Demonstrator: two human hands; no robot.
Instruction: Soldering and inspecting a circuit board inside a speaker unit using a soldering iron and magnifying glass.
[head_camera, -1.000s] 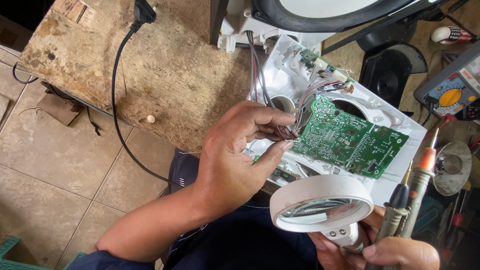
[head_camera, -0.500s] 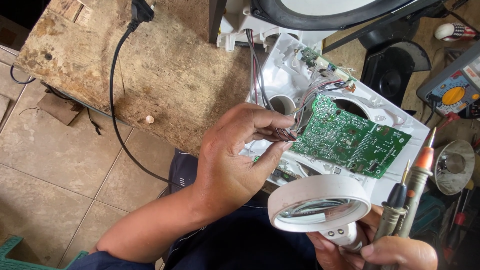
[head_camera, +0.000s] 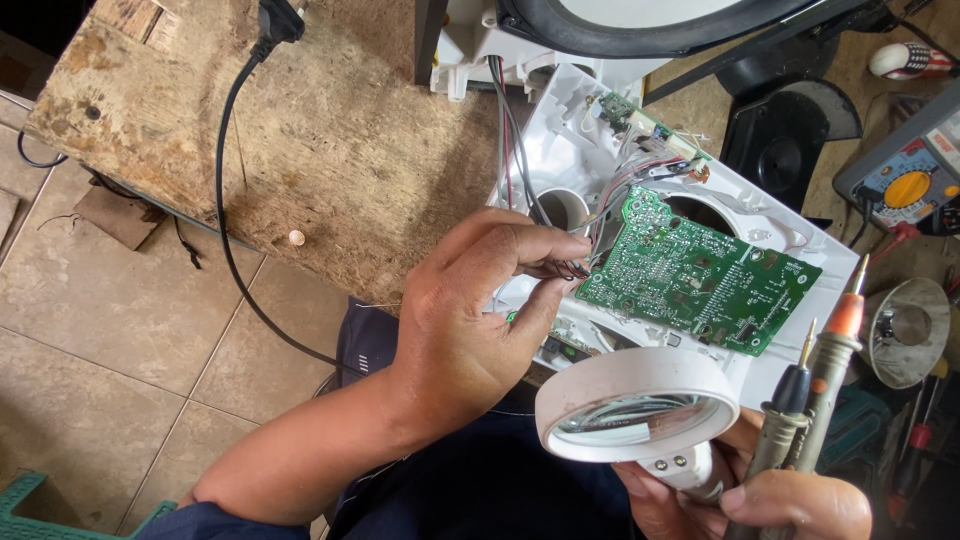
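Left hand (head_camera: 465, 330) pinches the wires (head_camera: 560, 268) at the green circuit board's (head_camera: 695, 275) nine o'clock edge; right hand (head_camera: 790, 505), at five o'clock, grips a magnifier (head_camera: 635, 405) and two multimeter probes (head_camera: 815, 390).

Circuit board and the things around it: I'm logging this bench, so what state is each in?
Circuit board: tilted up out of the white housing, wired.
Wires: pinched by left hand.
Magnifier: held by right hand, lens up.
Probes: held by right hand, tips up, touching nothing.
Plug: lying on bench, unplugged.
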